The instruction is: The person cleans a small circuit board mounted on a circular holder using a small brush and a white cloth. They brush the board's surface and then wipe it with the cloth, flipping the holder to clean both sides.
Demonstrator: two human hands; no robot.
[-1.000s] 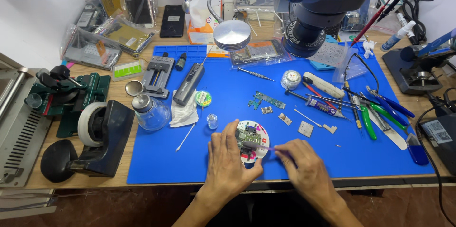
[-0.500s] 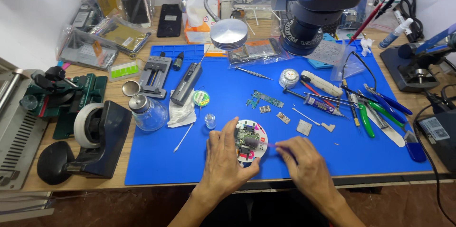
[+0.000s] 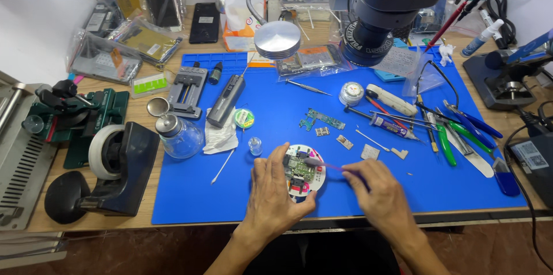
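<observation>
Left hand [image 3: 275,191] steadying round white holder [image 3: 305,178], circuit board [image 3: 299,168] atop | right hand [image 3: 377,190] pinching brush [image 3: 328,164] | risk: slipping bristles dislodging board parts.

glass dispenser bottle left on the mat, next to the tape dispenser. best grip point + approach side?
Grip the glass bottle low on its round body, coming from the front right, probably. It stands upright, with a flat metal dish top on a narrow neck that offers poor hold. The tape dispenser blocks the left side; the white tissue lies flat beside it.
</observation>
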